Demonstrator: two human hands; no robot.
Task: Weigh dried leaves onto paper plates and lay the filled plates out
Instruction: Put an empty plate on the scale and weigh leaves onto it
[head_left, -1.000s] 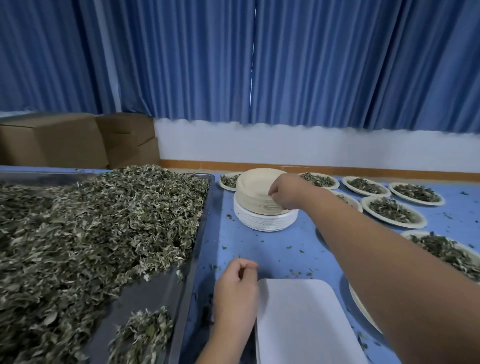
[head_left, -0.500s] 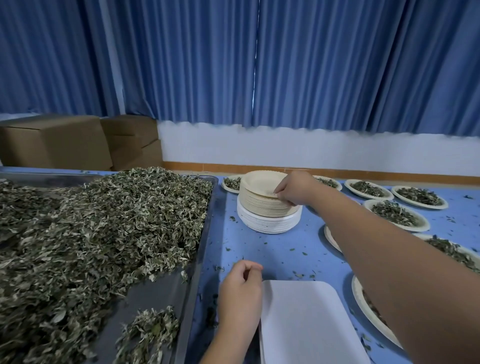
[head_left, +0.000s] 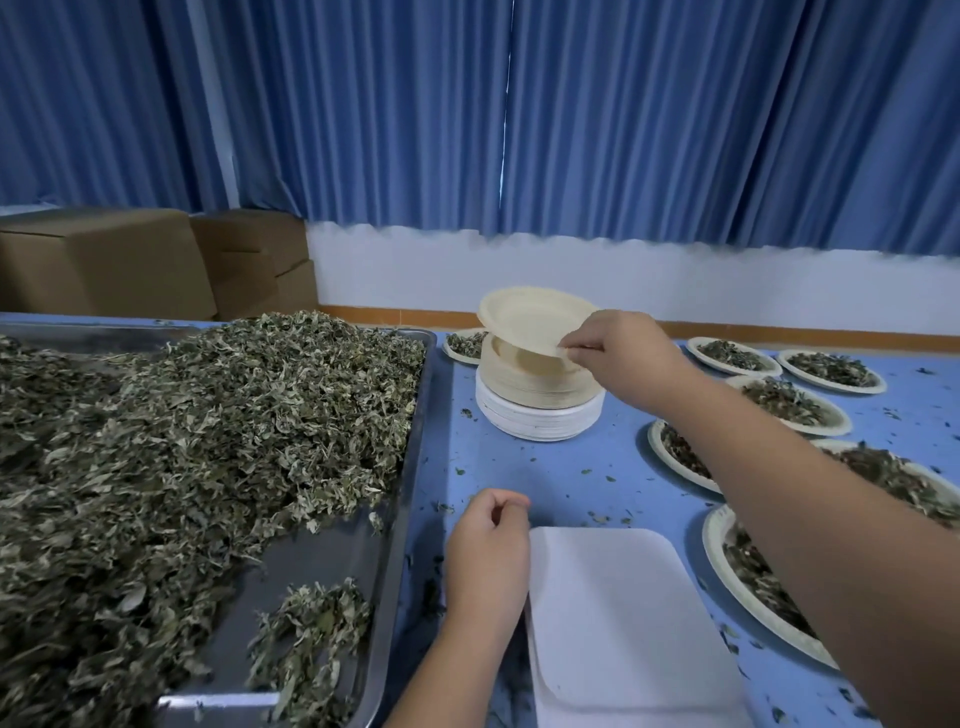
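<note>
blue pleated curtains (head_left: 571, 130) hung across the back of the room above a strip of white wall (head_left: 623, 275), with brown cardboard boxes (head_left: 104, 260) stacked in the far left corner. in the head view, a blue table (head_left: 545, 478) speckled with leaf crumbs filled the foreground. a metal tray (head_left: 332, 561) took up its left side, and a heap of dried leaves (head_left: 182, 441) covered most of the tray floor, with a small separate clump near the tray's front edge.

just right of the tray's far corner stood a stack of plates (head_left: 535, 405), beige ones on top of white ones. the right hand (head_left: 623, 358) pinched the near rim of the top plate (head_left: 530, 317) between thumb and fingertips and held it tilted, clear of the stack on the hand's side. that plate was empty.

the left hand (head_left: 485, 556) rested on the table with fingers loosely curled, holding nothing visible, touching the left edge of a white platform (head_left: 623, 623) with rounded corners.

filled plates (head_left: 789, 405) lay spread over the right of the table, and one more (head_left: 462, 345) sat behind the stack. the right forearm crossed over two of the nearer ones and hid part of each.
</note>
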